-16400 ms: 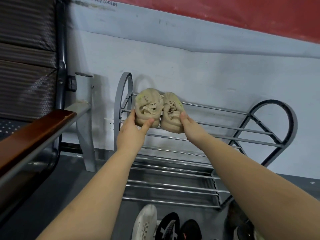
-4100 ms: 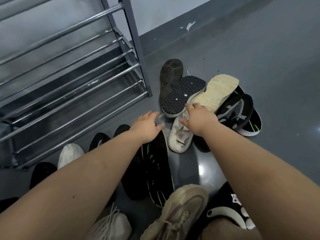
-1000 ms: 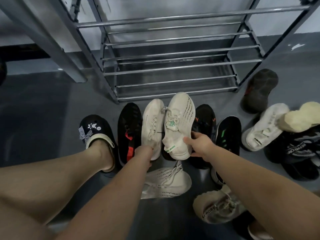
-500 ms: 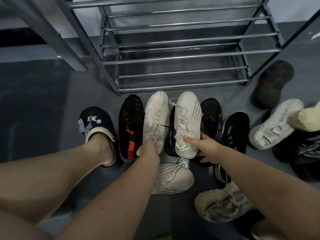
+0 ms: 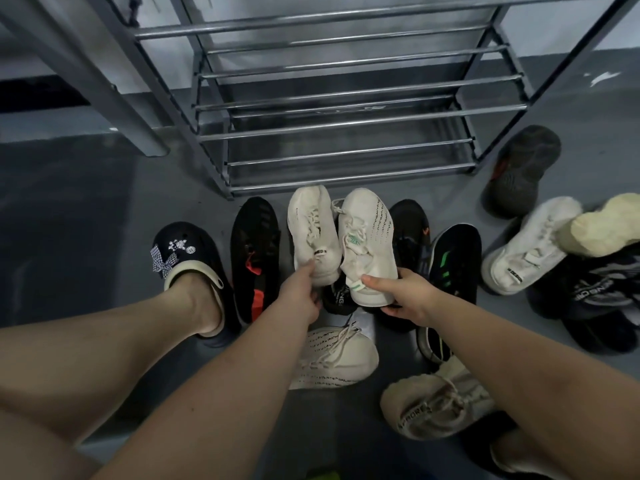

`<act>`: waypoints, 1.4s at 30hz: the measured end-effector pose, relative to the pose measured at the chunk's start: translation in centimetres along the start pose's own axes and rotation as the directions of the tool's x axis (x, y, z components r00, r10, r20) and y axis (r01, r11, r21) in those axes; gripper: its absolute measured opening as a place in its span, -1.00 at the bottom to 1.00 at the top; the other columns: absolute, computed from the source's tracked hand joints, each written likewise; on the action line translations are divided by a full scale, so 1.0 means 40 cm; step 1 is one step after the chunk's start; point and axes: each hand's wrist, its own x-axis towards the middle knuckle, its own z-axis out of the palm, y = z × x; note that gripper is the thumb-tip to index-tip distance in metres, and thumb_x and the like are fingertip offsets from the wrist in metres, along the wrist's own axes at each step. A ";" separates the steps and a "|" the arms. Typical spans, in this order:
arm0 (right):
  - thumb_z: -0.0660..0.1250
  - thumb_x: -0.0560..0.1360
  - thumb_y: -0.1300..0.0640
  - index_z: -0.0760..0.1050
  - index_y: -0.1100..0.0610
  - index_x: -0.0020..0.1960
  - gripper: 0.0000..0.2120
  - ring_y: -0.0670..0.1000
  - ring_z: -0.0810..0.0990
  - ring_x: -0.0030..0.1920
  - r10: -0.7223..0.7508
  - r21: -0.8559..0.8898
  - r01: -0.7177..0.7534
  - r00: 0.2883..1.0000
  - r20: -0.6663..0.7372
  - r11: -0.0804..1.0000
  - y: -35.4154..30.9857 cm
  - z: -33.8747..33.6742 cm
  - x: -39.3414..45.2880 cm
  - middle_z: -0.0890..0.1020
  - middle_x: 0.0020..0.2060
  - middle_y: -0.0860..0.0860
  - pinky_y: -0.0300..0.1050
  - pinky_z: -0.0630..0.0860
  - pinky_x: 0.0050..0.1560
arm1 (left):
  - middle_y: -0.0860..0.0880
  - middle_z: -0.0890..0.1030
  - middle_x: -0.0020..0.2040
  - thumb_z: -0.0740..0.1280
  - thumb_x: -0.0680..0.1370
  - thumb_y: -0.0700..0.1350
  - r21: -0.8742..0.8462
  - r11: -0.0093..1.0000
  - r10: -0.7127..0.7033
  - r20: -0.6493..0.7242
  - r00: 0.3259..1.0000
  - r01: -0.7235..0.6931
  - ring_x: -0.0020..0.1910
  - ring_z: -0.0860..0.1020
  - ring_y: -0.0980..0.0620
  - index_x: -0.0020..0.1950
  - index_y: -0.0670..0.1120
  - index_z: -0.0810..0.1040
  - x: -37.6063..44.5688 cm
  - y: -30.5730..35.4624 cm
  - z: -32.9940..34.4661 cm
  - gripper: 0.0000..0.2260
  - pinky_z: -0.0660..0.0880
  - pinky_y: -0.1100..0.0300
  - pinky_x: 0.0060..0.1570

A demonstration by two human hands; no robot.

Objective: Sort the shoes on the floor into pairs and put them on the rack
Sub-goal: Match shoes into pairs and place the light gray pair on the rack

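Note:
My left hand (image 5: 300,295) grips the heel of a plain white sneaker (image 5: 311,233). My right hand (image 5: 403,295) grips the heel of a white knit sneaker with a green logo and black dots (image 5: 367,242). Both shoes point toe-first at the metal shoe rack (image 5: 346,119), side by side just in front of its lowest rails. A second white dotted sneaker (image 5: 337,358) lies on the floor below my hands. Black shoes (image 5: 255,251) flank the two held sneakers.
My left foot wears a dark clog (image 5: 188,268) at the left. More shoes are heaped at the right: a white sneaker (image 5: 526,251), a cream sole (image 5: 606,226), a dark upturned shoe (image 5: 523,168). A beige sneaker (image 5: 436,407) lies at the lower right. A grey bench leg (image 5: 104,81) stands left of the rack.
Both hands have lifted the two white sneakers slightly and brought them closer together; my left hand has taken firmer hold of the plain one's heel.

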 end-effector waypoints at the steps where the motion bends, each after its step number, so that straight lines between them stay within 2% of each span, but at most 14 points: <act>1: 0.54 0.33 0.07 0.33 0.09 0.39 -0.30 0.01 0.58 0.07 -0.001 0.003 0.001 1.000 0.007 1.000 -0.003 -0.004 -0.005 0.57 0.19 0.03 -0.11 0.55 -0.18 | -0.06 0.47 0.29 0.33 0.55 -0.09 -0.020 1.000 -0.001 0.042 0.999 0.002 0.32 0.43 -0.08 0.36 -0.15 0.41 -0.003 0.003 0.012 -0.60 0.35 0.07 0.29; 5: 0.51 0.37 0.10 0.31 0.10 0.41 -0.32 0.06 0.60 0.12 -0.018 0.109 0.011 0.998 0.058 0.994 -0.019 -0.021 -0.032 0.58 0.20 0.06 -0.03 0.60 -0.16 | -0.21 0.48 0.30 0.25 0.58 -0.24 -0.022 0.999 0.046 0.167 0.985 -0.043 0.31 0.45 -0.16 0.37 -0.23 0.37 -0.024 0.007 0.025 -0.65 0.44 0.05 0.21; 8: 0.46 0.42 0.14 0.35 0.11 0.38 -0.42 0.05 0.61 0.09 -0.052 0.219 0.034 0.995 0.080 0.975 -0.032 -0.031 -0.061 0.59 0.19 0.08 -0.04 0.60 -0.07 | -0.21 0.53 0.15 0.21 0.59 -0.25 0.045 0.998 0.028 0.282 0.959 -0.043 0.29 0.47 -0.17 0.38 -0.26 0.36 -0.052 0.013 0.010 -0.65 0.46 0.05 0.09; 10: 0.44 0.44 0.16 0.36 0.12 0.38 -0.45 0.06 0.61 0.09 -0.077 0.265 0.052 0.993 0.086 0.963 -0.031 -0.039 -0.082 0.59 0.19 0.09 -0.03 0.59 -0.04 | -0.21 0.57 0.05 0.22 0.58 -0.25 0.083 0.996 -0.001 0.337 0.942 -0.029 0.18 0.54 -0.16 0.35 -0.28 0.38 -0.071 0.014 -0.007 -0.67 0.52 0.04 0.06; 13: 0.41 0.46 0.19 0.37 0.13 0.35 -0.51 0.05 0.62 0.03 -0.111 0.337 0.084 0.992 0.062 0.938 -0.020 -0.056 -0.114 0.60 0.16 0.10 -0.04 0.62 -0.14 | -0.18 0.59 0.02 0.23 0.58 -0.26 0.178 0.982 -0.021 0.403 0.915 -0.056 -0.02 0.59 -0.08 0.34 -0.26 0.39 -0.100 -0.003 -0.027 -0.67 0.58 0.14 -0.04; 16: 0.41 0.47 0.19 0.39 0.11 0.33 -0.54 0.02 0.63 -0.03 -0.138 0.359 0.113 0.989 0.045 0.926 -0.005 -0.078 -0.139 0.63 0.06 0.05 -0.07 0.62 -0.19 | -0.17 0.59 0.04 0.23 0.57 -0.29 0.211 0.972 0.000 0.436 0.900 -0.103 -0.04 0.59 -0.07 0.37 -0.22 0.36 -0.110 -0.028 -0.029 -0.64 0.61 0.17 -0.18; 19: 0.42 0.46 0.19 0.37 0.10 0.35 -0.50 0.02 0.62 -0.01 -0.153 0.366 0.133 0.988 0.026 0.921 0.016 -0.107 -0.155 0.62 0.08 0.05 -0.05 0.59 -0.13 | -0.15 0.59 0.04 0.23 0.57 -0.29 0.254 0.958 0.006 0.446 0.895 -0.133 -0.04 0.59 -0.06 0.37 -0.16 0.34 -0.124 -0.052 -0.020 -0.64 0.59 0.17 -0.13; 24: 0.43 0.45 0.18 0.37 0.10 0.35 -0.49 0.01 0.61 -0.01 -0.149 0.366 0.138 0.989 0.001 0.920 0.046 -0.124 -0.165 0.61 0.08 0.04 -0.04 0.59 -0.10 | -0.13 0.59 0.06 0.23 0.58 -0.28 0.316 0.935 0.001 0.448 0.894 -0.159 -0.03 0.59 -0.05 0.42 -0.14 0.31 -0.117 -0.070 -0.028 -0.59 0.61 0.19 -0.18; 26: 0.43 0.45 0.19 0.37 0.11 0.35 -0.50 0.02 0.61 -0.01 -0.135 0.356 0.130 0.991 -0.011 0.926 0.054 -0.123 -0.164 0.61 0.08 0.05 -0.02 0.59 -0.06 | -0.13 0.58 0.07 0.23 0.58 -0.28 0.299 0.943 -0.001 0.442 0.897 -0.146 -0.03 0.59 -0.06 0.44 -0.14 0.29 -0.109 -0.069 -0.036 -0.58 0.61 0.16 -0.16; 32: 0.46 0.43 0.17 0.35 0.09 0.38 -0.44 0.03 0.62 0.02 -0.109 0.292 0.100 0.994 0.013 0.951 0.059 -0.090 -0.139 0.60 0.18 0.08 -0.08 0.58 -0.19 | -0.14 0.57 0.12 0.22 0.58 -0.30 0.233 0.961 0.046 0.400 0.915 -0.150 0.02 0.57 -0.07 0.44 -0.12 0.31 -0.072 -0.047 -0.078 -0.57 0.48 0.06 0.10; 36: 0.45 0.43 0.19 0.36 0.09 0.37 -0.45 0.08 0.61 0.11 -0.127 0.254 0.115 0.991 0.030 0.960 0.042 -0.052 -0.110 0.59 0.20 0.09 -0.04 0.60 -0.08 | -0.13 0.53 0.23 0.19 0.58 -0.33 0.178 0.970 0.086 0.384 0.919 -0.165 0.13 0.53 -0.09 0.43 -0.09 0.34 -0.047 -0.021 -0.116 -0.58 0.42 0.02 0.23; 39: 0.46 0.42 0.20 0.36 0.09 0.38 -0.43 0.09 0.61 0.12 -0.139 0.237 0.125 0.989 0.043 0.963 0.020 -0.019 -0.085 0.59 0.19 0.08 0.00 0.60 -0.03 | -0.11 0.48 0.29 0.17 0.59 -0.33 0.141 0.977 0.103 0.343 0.934 -0.160 0.20 0.47 -0.09 0.41 -0.06 0.35 -0.028 -0.001 -0.136 -0.60 0.40 0.03 0.24; 42: 0.48 0.41 0.21 0.34 0.08 0.39 -0.40 0.09 0.61 0.12 -0.130 0.227 0.117 0.991 0.042 0.967 0.003 0.014 -0.060 0.59 0.20 0.08 0.00 0.61 -0.05 | -0.11 0.49 0.30 0.19 0.59 -0.32 0.118 0.983 0.103 0.292 0.951 -0.143 0.17 0.47 -0.08 0.40 -0.07 0.36 -0.011 0.008 -0.150 -0.61 0.41 0.05 0.19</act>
